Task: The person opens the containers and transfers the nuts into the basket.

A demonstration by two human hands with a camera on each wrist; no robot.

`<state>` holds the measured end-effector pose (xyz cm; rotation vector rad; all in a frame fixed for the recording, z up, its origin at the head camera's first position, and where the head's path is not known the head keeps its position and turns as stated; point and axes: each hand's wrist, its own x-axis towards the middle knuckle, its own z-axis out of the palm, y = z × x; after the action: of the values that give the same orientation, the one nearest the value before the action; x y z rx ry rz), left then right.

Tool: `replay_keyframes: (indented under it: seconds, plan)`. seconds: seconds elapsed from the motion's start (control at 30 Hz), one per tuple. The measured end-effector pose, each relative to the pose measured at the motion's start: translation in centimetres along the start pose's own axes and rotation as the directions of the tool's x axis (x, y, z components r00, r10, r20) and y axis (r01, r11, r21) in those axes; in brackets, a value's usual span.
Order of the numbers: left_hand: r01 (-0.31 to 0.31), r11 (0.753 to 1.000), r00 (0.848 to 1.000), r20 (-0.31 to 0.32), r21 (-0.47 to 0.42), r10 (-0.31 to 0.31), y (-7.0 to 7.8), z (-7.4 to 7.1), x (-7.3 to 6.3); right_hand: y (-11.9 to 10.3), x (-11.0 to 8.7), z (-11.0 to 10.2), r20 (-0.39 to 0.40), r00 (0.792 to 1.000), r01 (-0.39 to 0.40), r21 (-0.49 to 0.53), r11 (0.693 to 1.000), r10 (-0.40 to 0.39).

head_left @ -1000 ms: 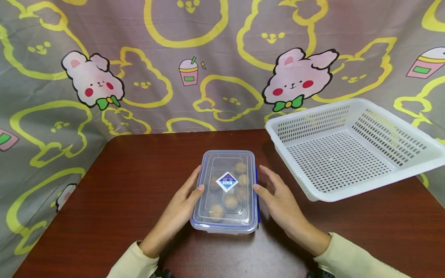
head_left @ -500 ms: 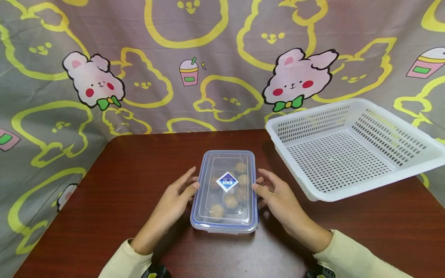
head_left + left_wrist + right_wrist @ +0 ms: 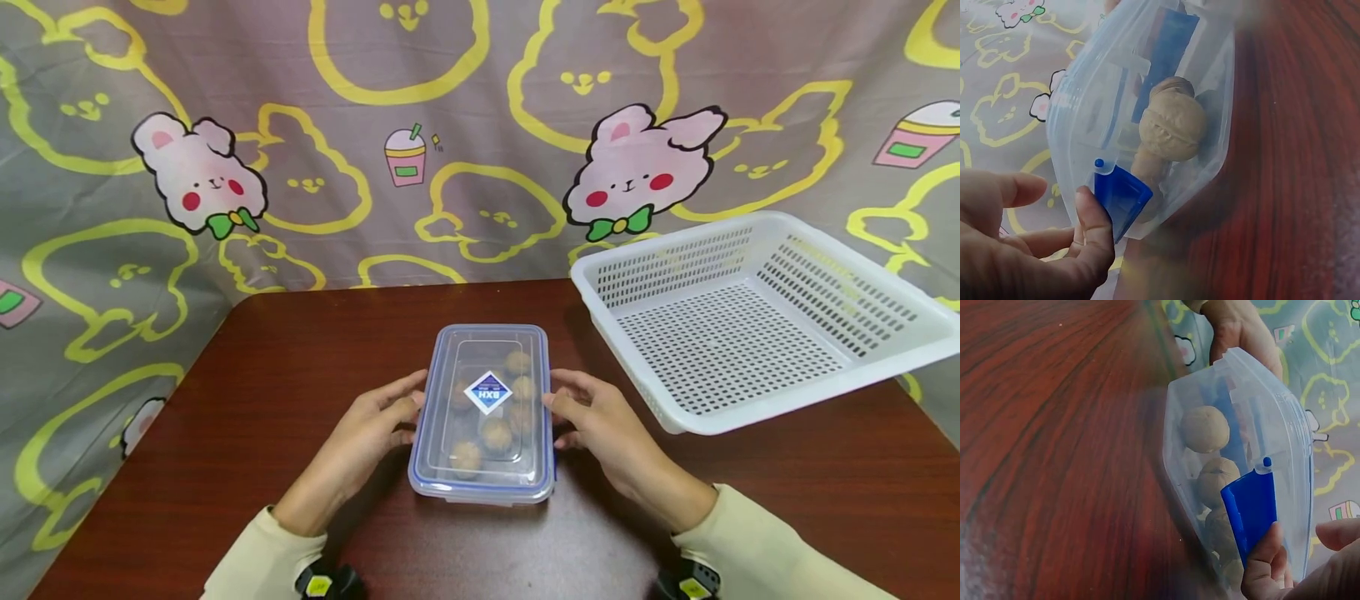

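A clear lidded food container point(image 3: 480, 475) with a blue seal lies mid-table, a white diamond label point(image 3: 488, 392) on its lid. Several walnuts point(image 3: 1172, 125) show through its walls. My left hand point(image 3: 367, 433) is at its left side; in the left wrist view a fingertip point(image 3: 1094, 215) touches the blue side clip point(image 3: 1124, 197), which tilts out from the wall, with the thumb apart from it. At the opposite side is my right hand point(image 3: 607, 437); its bent fingers point(image 3: 1266, 553) lie against the other blue clip point(image 3: 1254, 509), also tilted outward, with the thumb away from the clip.
A white perforated plastic basket point(image 3: 671, 408) stands at the back right, close beyond my right hand. Behind the dark red-brown table point(image 3: 300, 350) hangs a grey curtain point(image 3: 480, 225) with cartoon prints.
My left hand has drawn back a little to the left and toward me. The right fingers have bent in, and the blue strip along the container's right side shows less. The container stays in place.
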<state>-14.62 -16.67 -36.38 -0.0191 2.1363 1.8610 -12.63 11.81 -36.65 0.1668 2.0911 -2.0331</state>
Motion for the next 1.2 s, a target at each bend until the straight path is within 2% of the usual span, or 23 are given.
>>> replay_keyframes:
  seconds: [0.4, 0.53, 0.83, 1.2]
  plan:
    - [-0.006, 1.000, 0.995, 0.095, -0.008, 0.007, 0.1, -0.1, 0.4, -0.2, 0.2, 0.0, 0.036, 0.999, 0.001, 0.033, 0.999, -0.002]
    - [-0.006, 1.000, 0.994, 0.107, -0.016, 0.007, 0.1, 0.0, 0.4, -0.3, 0.3, 0.0, 0.048, 0.999, 0.005, 0.037, 0.999, -0.006]
    - [0.015, 1.000, 0.997, 0.072, 0.025, -0.017, 0.4, 0.1, 0.3, -0.5, 0.3, -0.1, 0.061, 0.998, 0.016, 0.017, 1.000, -0.017]
    - [0.004, 0.994, 1.000, 0.007, 0.112, -0.005, 0.9, 0.3, 0.1, -1.1, 0.1, 0.0, 0.058, 0.998, 0.031, -0.018, 0.999, -0.030]
